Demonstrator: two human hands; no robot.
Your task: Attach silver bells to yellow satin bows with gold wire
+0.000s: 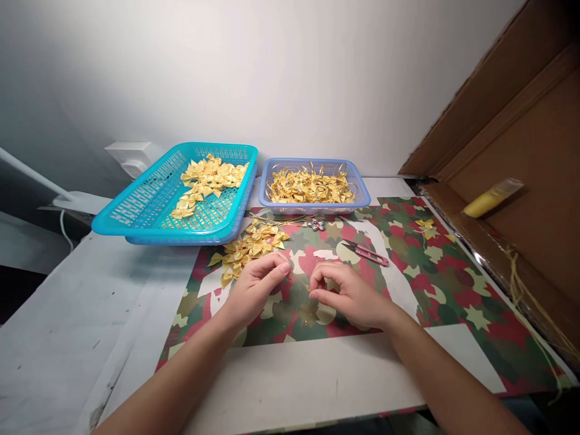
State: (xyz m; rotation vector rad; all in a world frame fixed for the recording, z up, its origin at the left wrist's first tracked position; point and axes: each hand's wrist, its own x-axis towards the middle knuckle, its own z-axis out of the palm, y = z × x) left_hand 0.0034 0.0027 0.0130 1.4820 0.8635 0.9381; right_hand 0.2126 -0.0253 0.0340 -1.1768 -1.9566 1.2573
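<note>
My left hand [263, 279] is closed, thumb pressed against the curled forefinger; whatever it may hold is too small to make out. Facing it across a small gap, my right hand [341, 289] has its fingers curled in a pinch, and I cannot make out anything between them. Just beyond my left hand lies a loose pile of yellow ribbon bows [248, 244]. Pink-handled thread snips [366, 252] rest past my right hand. Silver beads [316, 225] lie beside thin gold cords [281, 222] behind the pile.
A turquoise basket [136, 208] with yellow bows stands at the back left. Beside it, a blue-purple basket [362, 192] holds bows with gold cords. One bow [425, 224] lies at right on the patterned sheet [453, 290]. A cardboard wall [521, 139] bounds the right side.
</note>
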